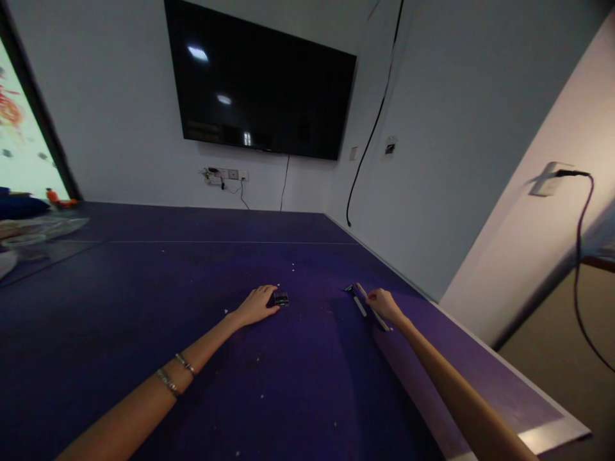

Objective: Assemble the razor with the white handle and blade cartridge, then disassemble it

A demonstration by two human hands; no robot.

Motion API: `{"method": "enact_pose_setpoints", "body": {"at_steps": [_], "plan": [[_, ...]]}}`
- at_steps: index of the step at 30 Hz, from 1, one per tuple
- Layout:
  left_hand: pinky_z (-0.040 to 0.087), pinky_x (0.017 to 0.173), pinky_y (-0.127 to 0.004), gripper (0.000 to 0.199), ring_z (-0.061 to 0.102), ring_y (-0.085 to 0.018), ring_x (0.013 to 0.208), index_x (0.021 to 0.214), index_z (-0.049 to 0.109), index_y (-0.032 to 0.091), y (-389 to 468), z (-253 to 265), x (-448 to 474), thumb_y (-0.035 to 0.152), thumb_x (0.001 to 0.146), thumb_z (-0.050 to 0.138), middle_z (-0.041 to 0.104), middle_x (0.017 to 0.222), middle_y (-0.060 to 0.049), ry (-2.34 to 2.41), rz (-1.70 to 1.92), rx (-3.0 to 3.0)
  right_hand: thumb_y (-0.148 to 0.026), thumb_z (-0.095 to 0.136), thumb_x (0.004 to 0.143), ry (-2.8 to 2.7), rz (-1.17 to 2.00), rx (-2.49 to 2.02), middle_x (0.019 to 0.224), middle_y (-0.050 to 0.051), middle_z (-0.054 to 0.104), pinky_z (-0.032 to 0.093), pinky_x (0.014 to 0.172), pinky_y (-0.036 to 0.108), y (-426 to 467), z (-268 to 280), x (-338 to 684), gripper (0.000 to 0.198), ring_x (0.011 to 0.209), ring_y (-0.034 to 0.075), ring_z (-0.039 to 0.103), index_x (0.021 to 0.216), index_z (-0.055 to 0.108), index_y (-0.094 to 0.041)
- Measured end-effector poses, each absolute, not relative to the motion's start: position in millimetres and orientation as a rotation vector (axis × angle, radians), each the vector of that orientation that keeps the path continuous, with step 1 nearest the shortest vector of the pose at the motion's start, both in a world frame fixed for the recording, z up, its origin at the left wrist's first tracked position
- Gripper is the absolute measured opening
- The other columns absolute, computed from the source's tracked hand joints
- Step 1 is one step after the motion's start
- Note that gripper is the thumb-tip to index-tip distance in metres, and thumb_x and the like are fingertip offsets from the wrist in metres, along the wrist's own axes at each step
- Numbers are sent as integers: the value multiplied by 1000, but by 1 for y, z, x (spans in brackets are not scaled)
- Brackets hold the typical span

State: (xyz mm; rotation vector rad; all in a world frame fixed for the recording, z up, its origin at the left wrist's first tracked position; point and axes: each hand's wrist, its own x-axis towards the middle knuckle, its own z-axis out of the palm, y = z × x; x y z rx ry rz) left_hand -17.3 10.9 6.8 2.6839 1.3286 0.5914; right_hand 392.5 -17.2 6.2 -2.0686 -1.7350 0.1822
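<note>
My left hand reaches in from the lower left, thumb and fingers closed around the left end of a small dark rectangular case on the purple tabletop. Its contents are too small to make out. On the right, my right hand has its fingertips pinched together at a long, thin, pale stick-like object; the fingers hide part of its middle. Just left of that lies a razor with a dark head at the far end and a light handle pointing towards me.
The purple table has small white specks scattered over it. Clear plastic packaging lies at the far left, near an orange item. A black cable hangs down the wall, right of a television.
</note>
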Motion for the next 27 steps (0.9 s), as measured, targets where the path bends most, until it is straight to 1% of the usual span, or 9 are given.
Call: {"method": "enact_pose_setpoints", "body": {"at_steps": [5, 12, 15, 19, 21, 24, 27], "plan": [[34, 98, -37, 53, 46, -26, 116, 122, 44, 10, 11, 10, -12, 32, 74, 51, 50, 126, -15, 1325, 591, 2609, -18, 54, 67, -1793, 164, -2119, 70, 8, 68, 39, 55, 20, -13, 6, 392, 18, 69, 19, 64, 73, 71, -12], [36, 97, -36, 49, 51, -24, 111, 119, 46, 11, 14, 7, -8, 26, 73, 51, 54, 121, -15, 1260, 656, 2545, -20, 53, 70, -1835, 145, -2123, 69, 9, 68, 39, 55, 21, -18, 12, 390, 20, 68, 20, 64, 73, 71, -12], [38, 95, -36, 49, 54, -24, 107, 117, 47, 11, 14, 7, -9, 25, 71, 54, 56, 117, -15, 1249, 703, 2482, -24, 51, 73, -1828, 103, -2102, 73, 10, 68, 40, 57, 22, -22, 21, 391, 24, 73, 21, 64, 81, 71, -13], [41, 90, -35, 52, 56, -22, 101, 118, 45, 14, 9, 13, -2, 24, 68, 58, 58, 111, -11, 1158, 798, 2412, -27, 51, 75, -1894, 53, -1979, 88, 10, 67, 42, 66, 25, -27, 42, 380, 32, 81, 21, 62, 99, 67, -15], [42, 89, -35, 55, 56, -21, 100, 119, 43, 15, 2, 20, 7, 23, 68, 60, 59, 110, -10, 1068, 824, 2402, -29, 55, 73, -2059, 102, -1747, 94, 9, 66, 44, 72, 27, -32, 54, 363, 38, 81, 20, 61, 108, 63, -16], [41, 91, -34, 59, 55, -20, 104, 123, 39, 17, -13, 32, 27, 20, 68, 60, 58, 113, -10, 913, 831, 2401, -37, 65, 66, -2214, 365, -1463, 108, 9, 61, 46, 73, 28, -43, 67, 330, 63, 79, 17, 59, 125, 50, -17], [41, 91, -35, 63, 54, -21, 106, 126, 37, 17, -29, 42, 46, 19, 67, 62, 56, 117, -12, 851, 825, 2404, -44, 71, 60, -2328, 485, -1372, 115, 10, 57, 46, 78, 32, -57, 74, 300, 79, 82, 18, 58, 129, 44, -18]]}}
